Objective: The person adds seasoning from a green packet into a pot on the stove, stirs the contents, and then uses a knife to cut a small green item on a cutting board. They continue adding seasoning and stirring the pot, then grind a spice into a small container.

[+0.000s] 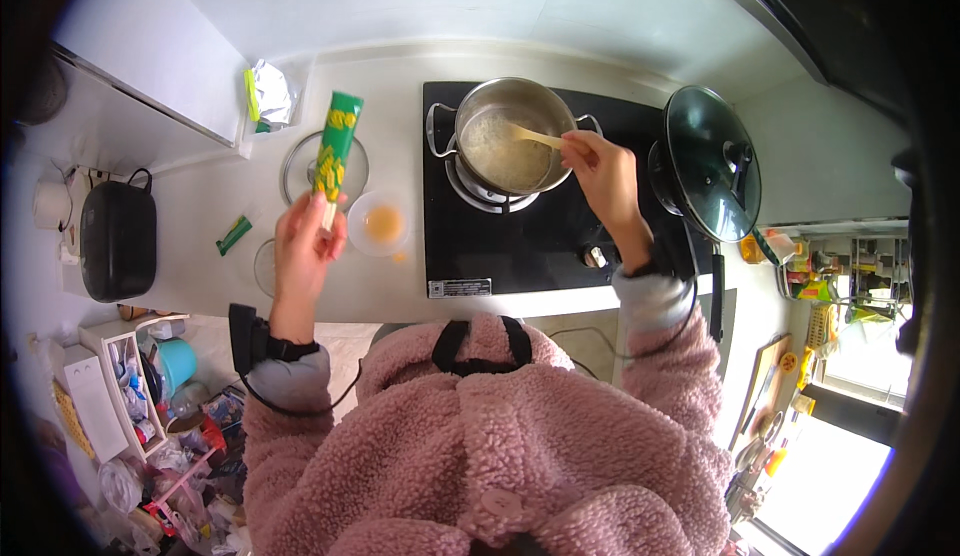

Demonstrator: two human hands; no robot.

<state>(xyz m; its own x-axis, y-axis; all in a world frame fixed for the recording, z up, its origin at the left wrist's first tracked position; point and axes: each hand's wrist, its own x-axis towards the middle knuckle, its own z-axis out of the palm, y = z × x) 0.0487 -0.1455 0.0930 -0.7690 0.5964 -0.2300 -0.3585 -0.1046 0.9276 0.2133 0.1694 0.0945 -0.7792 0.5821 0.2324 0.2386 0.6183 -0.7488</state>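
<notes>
My left hand (306,235) grips the lower end of a green stick-shaped packet (339,143) with yellow print, held upright above the counter. In my right hand (606,173) is the handle of a pale spoon (536,136), whose head dips into a stainless steel pot (555,106). Cloudy, foamy liquid (499,155) fills the pot's lower part. The two-handled pot sits on a burner of the black gas hob (510,256). Close by my left hand, a small translucent bowl (360,237) contains orange-yellow liquid (382,222).
A glass lid (292,170) lies behind my left hand. A smaller green packet (234,235) rests on the counter, left of it. On the hob's right stands a pan with a dark glass lid (709,158). A black appliance (118,241) occupies the far left; a silver pouch (271,92) is behind.
</notes>
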